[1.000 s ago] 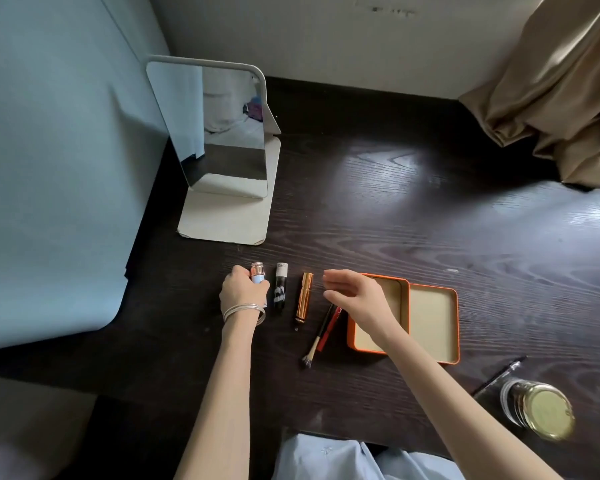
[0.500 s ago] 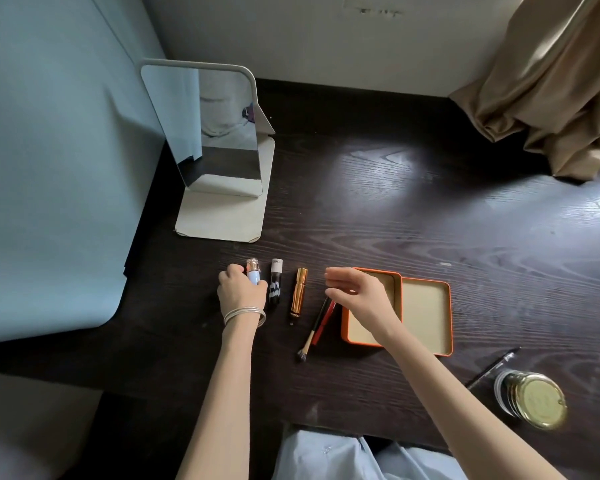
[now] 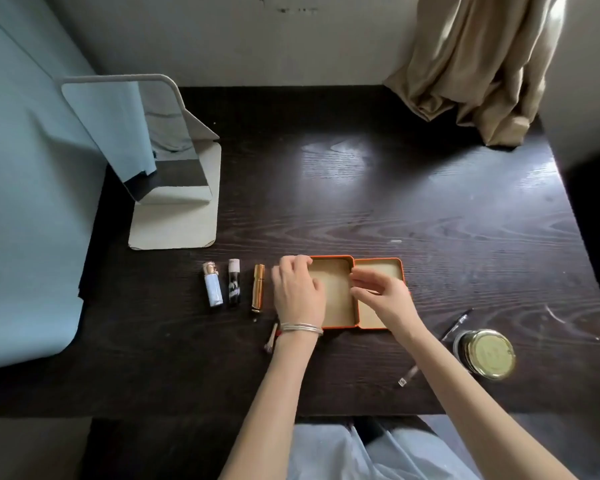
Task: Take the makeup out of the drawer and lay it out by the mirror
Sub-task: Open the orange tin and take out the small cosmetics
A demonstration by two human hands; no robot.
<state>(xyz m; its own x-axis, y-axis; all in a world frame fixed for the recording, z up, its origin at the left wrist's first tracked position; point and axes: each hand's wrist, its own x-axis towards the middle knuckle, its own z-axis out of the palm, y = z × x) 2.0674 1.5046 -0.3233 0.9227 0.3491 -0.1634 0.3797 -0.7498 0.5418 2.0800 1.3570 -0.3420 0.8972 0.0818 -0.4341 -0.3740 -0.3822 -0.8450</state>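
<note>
Three makeup items lie in a row on the dark table below the mirror: a pale blue bottle, a black tube and a gold tube. A brush pokes out from under my left wrist. To their right sits an empty orange tin, with its lid lying open beside it. My left hand grips the tin's far left rim with curled fingers. At the tin's right wall, where the lid touches it, my right hand pinches the edge.
A glass jar with a gold lid stands at the right front, with a dark pen and a small clear piece beside it. A beige curtain drapes onto the far right corner. A pale blue sheet covers the left side.
My left hand has let go of the pale blue bottle and moved right onto the tin. The right hand has shifted right to the tin's other wall. The view has tilted.
</note>
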